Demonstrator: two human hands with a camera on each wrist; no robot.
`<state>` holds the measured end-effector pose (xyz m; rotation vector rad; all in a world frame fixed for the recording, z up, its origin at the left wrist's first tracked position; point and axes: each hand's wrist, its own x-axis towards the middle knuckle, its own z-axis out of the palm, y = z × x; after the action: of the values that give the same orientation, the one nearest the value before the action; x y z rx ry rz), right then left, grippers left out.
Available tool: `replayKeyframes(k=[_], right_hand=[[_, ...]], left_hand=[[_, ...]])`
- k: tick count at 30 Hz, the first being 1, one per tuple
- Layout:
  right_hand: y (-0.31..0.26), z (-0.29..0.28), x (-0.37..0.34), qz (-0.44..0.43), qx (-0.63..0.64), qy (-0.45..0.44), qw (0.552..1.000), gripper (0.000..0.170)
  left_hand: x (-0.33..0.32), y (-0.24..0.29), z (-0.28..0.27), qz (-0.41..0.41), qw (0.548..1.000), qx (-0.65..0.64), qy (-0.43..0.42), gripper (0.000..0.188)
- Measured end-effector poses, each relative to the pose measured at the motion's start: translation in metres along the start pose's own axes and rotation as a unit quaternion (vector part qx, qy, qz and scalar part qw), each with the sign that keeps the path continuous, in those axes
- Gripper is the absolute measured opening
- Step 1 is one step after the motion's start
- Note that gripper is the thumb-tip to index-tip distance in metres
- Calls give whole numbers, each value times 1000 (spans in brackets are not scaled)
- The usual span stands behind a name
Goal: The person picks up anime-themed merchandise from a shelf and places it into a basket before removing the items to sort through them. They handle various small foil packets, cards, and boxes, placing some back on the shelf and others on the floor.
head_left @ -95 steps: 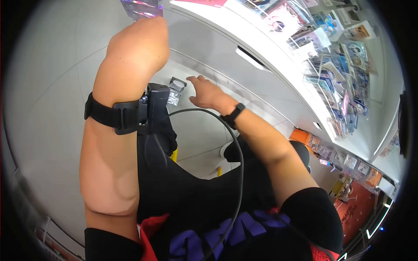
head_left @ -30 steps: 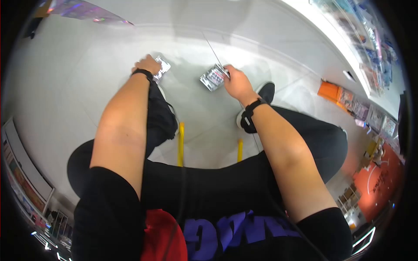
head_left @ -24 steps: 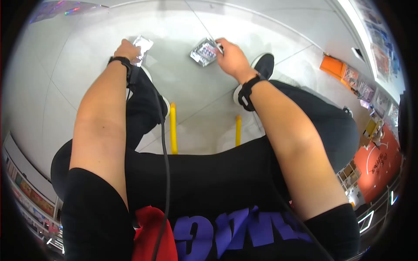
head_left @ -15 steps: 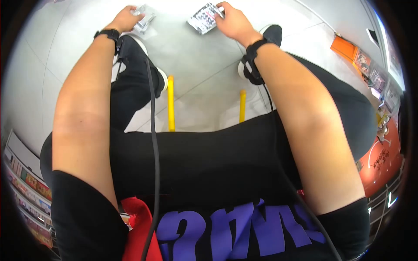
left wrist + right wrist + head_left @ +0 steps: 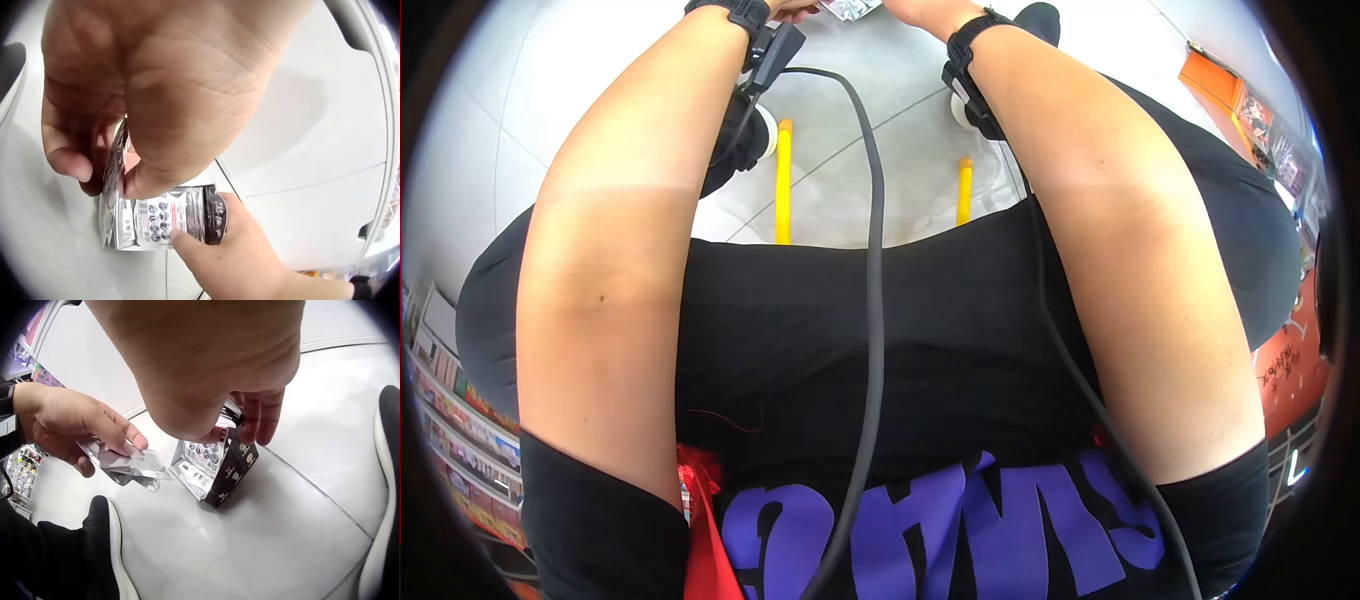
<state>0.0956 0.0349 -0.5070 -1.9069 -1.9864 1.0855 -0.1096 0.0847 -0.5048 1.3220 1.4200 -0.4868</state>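
My left hand (image 5: 87, 428) pinches a silver foil packet (image 5: 134, 465) between thumb and fingers in the right wrist view. From above, my right hand (image 5: 212, 369) grips a small printed package (image 5: 234, 469) with a black patterned side and a pale face bearing small round pictures. The left wrist view shows my left hand (image 5: 175, 81) with the foil packet (image 5: 114, 165) on edge, right beside the package (image 5: 165, 215). There the thumb of my right hand (image 5: 244, 256) lies on its printed face. In the head view both hands are mostly cut off at the top edge.
Pale floor tiles (image 5: 287, 512) lie below, with a black shoe (image 5: 103, 544) at the left and another shoe (image 5: 387, 450) at the right. A white cabinet front (image 5: 306, 119) stands close by. Cables (image 5: 872, 220) hang from the wrists. Yellow legs (image 5: 784, 185) show between the knees.
The left hand has moved right toward the right hand, bringing the foil packet beside the package. Both hands have shifted up toward the head view's top edge. Earlier the hands were well apart.
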Motion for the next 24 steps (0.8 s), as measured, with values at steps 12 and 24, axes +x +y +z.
replayKeyframes(k=[12, 24], right_hand=[[10, 6, 4, -3, 107, -25, 994, 55], [9, -9, -2, -58, 120, -57, 989, 65]], left_hand=[[83, -21, 41, 153, 974, 139, 92, 37], [22, -2, 35, 77, 902, -415, 88, 38]])
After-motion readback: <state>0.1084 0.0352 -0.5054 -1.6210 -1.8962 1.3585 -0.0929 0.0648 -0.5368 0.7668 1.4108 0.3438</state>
